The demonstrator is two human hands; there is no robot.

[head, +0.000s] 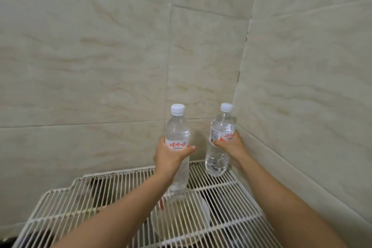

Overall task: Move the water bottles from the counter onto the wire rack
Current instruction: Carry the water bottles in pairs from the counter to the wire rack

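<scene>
Two clear plastic water bottles stand over a white wire rack (231, 203) in a tiled corner, one in each of a person's bare hands. The left hand (168, 156) wraps the left bottle (178, 133) at its red-and-white label, fingers (186, 150) curled closed around the front; the bottle's base sits at or just above the rack wires, and contact cannot be confirmed. The right hand (231, 144) clasps the right bottle (221, 139) at the label as well, fingers closed on it, with the base at the rack's far right corner, apparently touching the wires.

Both bottles are capped with white lids and look full, so each is likely fairly heavy for its build, thin-walled and liable to dent under a hard squeeze. The smooth plastic may slip if wet; the labelled waist, where both hands already sit, appears the soundest place to hold. The narrow bases on spaced wires suggest either bottle could tip if let go off-level.

Room is tight on the right, where the side wall (302, 106) runs just beside the right bottle and hand. The back wall (100, 66) stands close behind both. The rack's left and near stretches lie open. Beneath the wires a pale bowl-like vessel (181, 219) shows dimly. The rack's near left edge drops away toward the frame's bottom; no surface is in view.
</scene>
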